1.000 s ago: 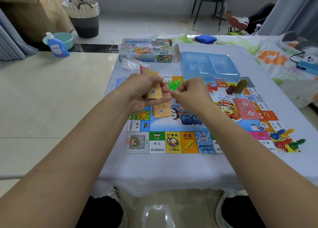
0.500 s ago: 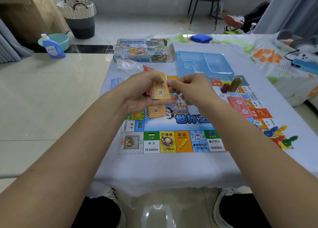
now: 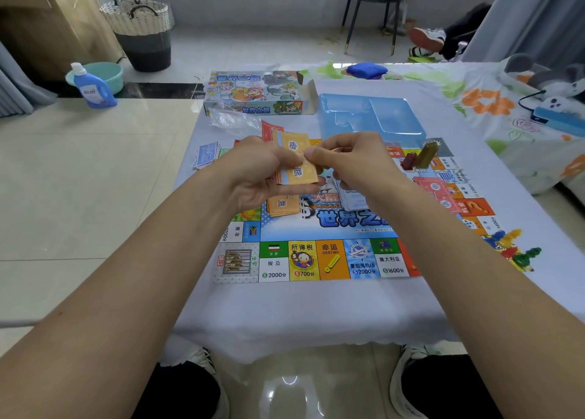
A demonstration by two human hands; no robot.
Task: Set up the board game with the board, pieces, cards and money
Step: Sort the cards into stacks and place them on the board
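With the board [image 3: 316, 257] unfolded on the table and pawns [image 3: 512, 247] beside it, the left hand [image 3: 253, 178] grips orange cards [image 3: 297, 165] while the right hand [image 3: 357, 162] pinches the top one, sorting unfinished.

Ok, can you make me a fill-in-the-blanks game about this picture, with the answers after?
1. The left hand grips a stack of ____ cards.
2. The blue plastic tray sits on the table to the ____ of the game box.
3. The square with the bars, at the board's near-left corner, sits right next to the one priced ____.
4. The colourful pawns lie beyond the board's ____ edge.

Missing words: orange; right; 2000; right
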